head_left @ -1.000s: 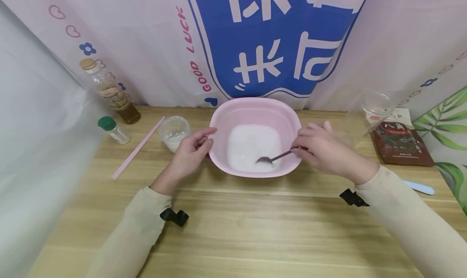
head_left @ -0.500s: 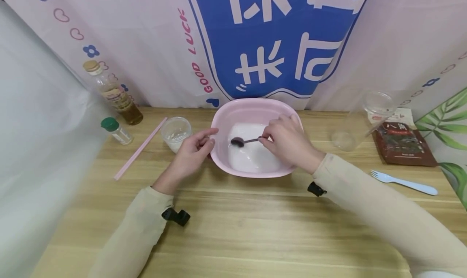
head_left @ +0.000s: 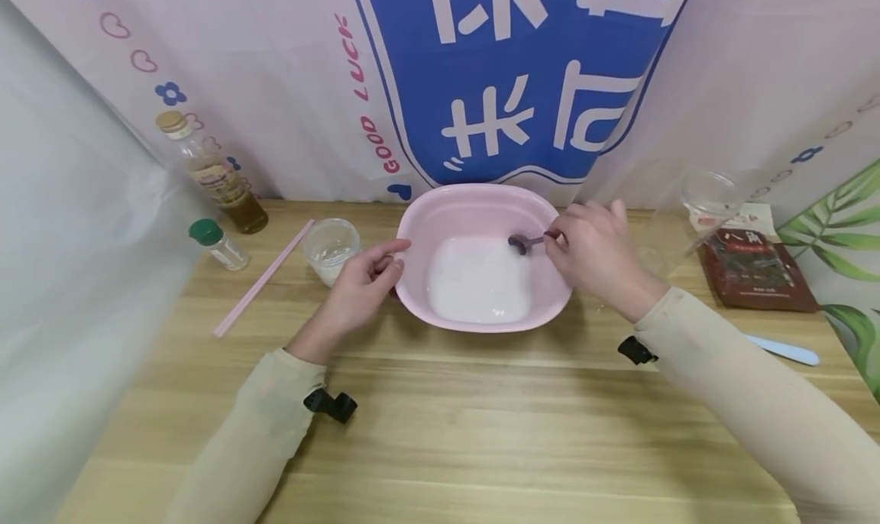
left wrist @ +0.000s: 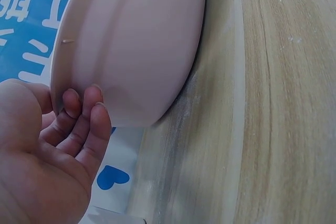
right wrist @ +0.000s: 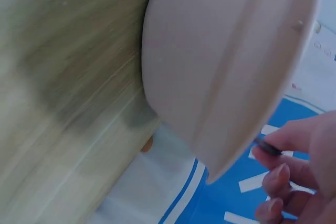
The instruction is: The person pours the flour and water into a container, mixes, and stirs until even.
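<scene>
Head view: right hand [head_left: 594, 253] pinches a spoon [head_left: 524, 241] over the pink basin [head_left: 481, 203] at table centre; left hand [head_left: 364, 279], fingers loosely curled, touches its rim, so brisk stirring could slop white liquid [head_left: 479, 286] out

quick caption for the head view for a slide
Right hand holds a spoon over white liquid in a pink basin; left hand steadies its rim.

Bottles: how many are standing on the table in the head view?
2. A tall bottle with amber liquid stands at the far left by the curtain; a small green-capped bottle stands just in front of it. Others may be hidden outside the view.
</scene>
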Action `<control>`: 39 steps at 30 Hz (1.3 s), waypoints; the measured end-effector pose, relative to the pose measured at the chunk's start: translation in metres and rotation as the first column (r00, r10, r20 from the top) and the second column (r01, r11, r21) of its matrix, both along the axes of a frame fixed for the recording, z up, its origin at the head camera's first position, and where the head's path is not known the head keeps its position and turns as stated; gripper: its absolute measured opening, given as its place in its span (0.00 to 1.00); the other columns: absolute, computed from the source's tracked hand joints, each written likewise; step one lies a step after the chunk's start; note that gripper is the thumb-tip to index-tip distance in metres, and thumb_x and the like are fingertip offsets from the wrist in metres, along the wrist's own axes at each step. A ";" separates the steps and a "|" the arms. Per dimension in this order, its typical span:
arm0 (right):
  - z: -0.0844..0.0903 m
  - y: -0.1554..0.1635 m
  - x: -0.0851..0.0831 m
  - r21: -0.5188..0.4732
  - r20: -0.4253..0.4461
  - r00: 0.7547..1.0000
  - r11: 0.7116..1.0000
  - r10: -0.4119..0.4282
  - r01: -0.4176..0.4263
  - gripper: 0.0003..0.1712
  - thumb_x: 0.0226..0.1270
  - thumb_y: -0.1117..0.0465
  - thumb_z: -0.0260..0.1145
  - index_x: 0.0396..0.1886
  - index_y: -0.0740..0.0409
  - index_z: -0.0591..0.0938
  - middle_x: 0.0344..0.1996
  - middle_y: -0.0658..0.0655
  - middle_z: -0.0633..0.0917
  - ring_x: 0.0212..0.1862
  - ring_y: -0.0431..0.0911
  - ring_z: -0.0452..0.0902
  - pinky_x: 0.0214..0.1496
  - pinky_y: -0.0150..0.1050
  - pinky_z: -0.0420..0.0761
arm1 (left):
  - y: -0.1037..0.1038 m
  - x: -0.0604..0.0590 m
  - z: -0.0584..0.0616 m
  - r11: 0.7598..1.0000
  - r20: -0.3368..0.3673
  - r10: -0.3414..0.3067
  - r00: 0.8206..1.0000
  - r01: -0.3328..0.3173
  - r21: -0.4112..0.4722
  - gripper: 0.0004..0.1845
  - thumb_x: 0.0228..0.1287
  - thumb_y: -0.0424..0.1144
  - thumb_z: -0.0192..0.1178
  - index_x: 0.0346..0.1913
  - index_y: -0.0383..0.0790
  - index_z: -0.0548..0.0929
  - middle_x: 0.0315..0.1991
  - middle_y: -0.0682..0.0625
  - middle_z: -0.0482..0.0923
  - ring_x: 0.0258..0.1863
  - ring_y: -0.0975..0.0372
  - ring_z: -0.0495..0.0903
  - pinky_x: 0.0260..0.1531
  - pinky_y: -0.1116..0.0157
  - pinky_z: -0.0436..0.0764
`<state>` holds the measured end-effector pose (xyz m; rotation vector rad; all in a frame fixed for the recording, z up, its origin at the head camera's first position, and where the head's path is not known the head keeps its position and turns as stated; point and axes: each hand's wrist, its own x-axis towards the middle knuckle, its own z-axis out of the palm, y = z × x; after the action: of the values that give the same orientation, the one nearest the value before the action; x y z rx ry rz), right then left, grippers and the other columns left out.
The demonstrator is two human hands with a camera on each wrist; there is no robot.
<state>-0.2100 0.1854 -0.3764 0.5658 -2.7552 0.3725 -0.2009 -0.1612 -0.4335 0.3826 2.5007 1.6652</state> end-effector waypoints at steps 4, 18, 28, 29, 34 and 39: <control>-0.003 -0.001 0.001 -0.044 0.029 0.998 0.998 0.048 -0.046 0.07 0.70 0.62 0.71 0.37 0.61 0.92 0.31 0.58 0.88 0.40 0.57 0.77 0.48 0.54 0.61 | -0.002 0.000 0.000 1.000 0.002 0.002 1.000 -0.002 0.007 0.23 0.84 0.35 0.53 0.75 0.32 0.75 0.35 0.40 0.81 0.33 0.54 0.83 0.37 0.59 0.90; -0.011 -0.021 0.001 -0.257 0.319 0.903 0.943 0.289 -0.211 0.07 0.74 0.63 0.73 0.44 0.59 0.94 0.35 0.54 0.89 0.40 0.49 0.78 0.50 0.43 0.72 | 0.003 -0.001 0.001 0.999 -0.009 -0.016 1.000 0.016 0.033 0.23 0.84 0.33 0.53 0.75 0.29 0.75 0.33 0.40 0.81 0.33 0.48 0.84 0.36 0.58 0.91; -0.001 0.014 0.011 -0.204 0.306 0.896 0.941 0.323 -0.269 0.05 0.74 0.65 0.73 0.42 0.58 0.93 0.39 0.52 0.86 0.41 0.46 0.79 0.44 0.39 0.82 | 0.003 -0.001 0.003 1.000 0.000 -0.009 1.000 0.009 0.018 0.23 0.84 0.33 0.53 0.75 0.30 0.75 0.34 0.41 0.80 0.33 0.47 0.84 0.36 0.57 0.91; -0.001 0.017 0.011 -0.200 0.277 0.910 0.945 0.308 -0.259 0.05 0.73 0.65 0.73 0.43 0.58 0.93 0.39 0.53 0.87 0.42 0.46 0.80 0.43 0.40 0.83 | 0.003 0.000 0.003 1.000 0.002 -0.009 1.000 0.009 0.021 0.23 0.84 0.33 0.53 0.75 0.30 0.75 0.34 0.40 0.81 0.33 0.49 0.85 0.36 0.56 0.91; -0.002 0.023 0.008 -0.197 0.155 0.963 0.962 0.222 -0.190 0.06 0.73 0.68 0.73 0.45 0.62 0.92 0.40 0.59 0.91 0.40 0.51 0.85 0.44 0.47 0.88 | 0.002 0.000 0.004 0.999 0.006 -0.010 1.000 0.010 0.034 0.23 0.84 0.32 0.53 0.75 0.28 0.75 0.36 0.37 0.83 0.30 0.61 0.84 0.36 0.55 0.92; -0.005 0.008 -0.001 -0.203 0.194 0.964 0.969 0.181 -0.141 0.08 0.75 0.66 0.71 0.47 0.63 0.93 0.42 0.62 0.93 0.43 0.54 0.86 0.50 0.52 0.88 | 0.001 0.001 0.003 0.999 0.013 -0.008 1.000 0.007 0.035 0.23 0.84 0.32 0.53 0.75 0.29 0.75 0.37 0.37 0.83 0.30 0.64 0.84 0.37 0.56 0.92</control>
<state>-0.2115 0.1938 -0.3817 0.7420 -2.8371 0.7639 -0.1999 -0.1603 -0.4302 0.3824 2.4609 1.7045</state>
